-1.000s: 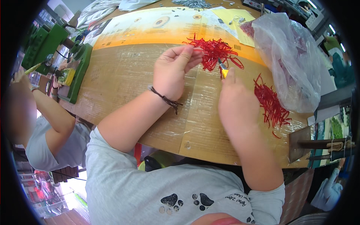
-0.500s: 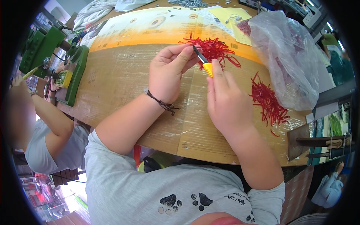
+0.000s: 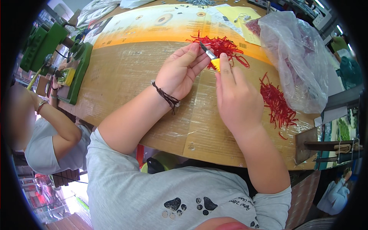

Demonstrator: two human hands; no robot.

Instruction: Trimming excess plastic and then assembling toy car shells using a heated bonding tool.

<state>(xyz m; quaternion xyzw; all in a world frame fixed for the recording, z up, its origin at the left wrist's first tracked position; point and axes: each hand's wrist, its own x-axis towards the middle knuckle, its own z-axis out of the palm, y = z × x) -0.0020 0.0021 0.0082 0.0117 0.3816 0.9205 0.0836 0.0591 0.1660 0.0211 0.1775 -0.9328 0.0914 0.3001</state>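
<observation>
In my right hand (image 3: 241, 101) is a yellow-handled craft knife (image 3: 216, 64), the index finger lying along the handle. Its blade points up and left, and the tip is close to the thumb of my left hand (image 3: 178, 71). The left thumb and index finger are pinched, palm partly up; what they hold, if anything, is too small to make out. Just beyond the fingertips lies a heap of thin red strips (image 3: 225, 45). A second pile of red strips (image 3: 278, 105) rests on the cardboard to the right of my right hand.
Cardboard (image 3: 126, 76) covers the table. A clear plastic bag (image 3: 297, 65) with reddish contents stands at right, near yellow paper (image 3: 239, 23). A green hand press (image 3: 78, 73) is at left, beside a seated person (image 3: 57, 142). A metal bracket (image 3: 306, 147) sits at the right edge.
My left hand has opened out somewhat, its lower fingers less curled. The knife has shifted slightly right, with its blade still by the left thumb. The person at left has moved their arm.
</observation>
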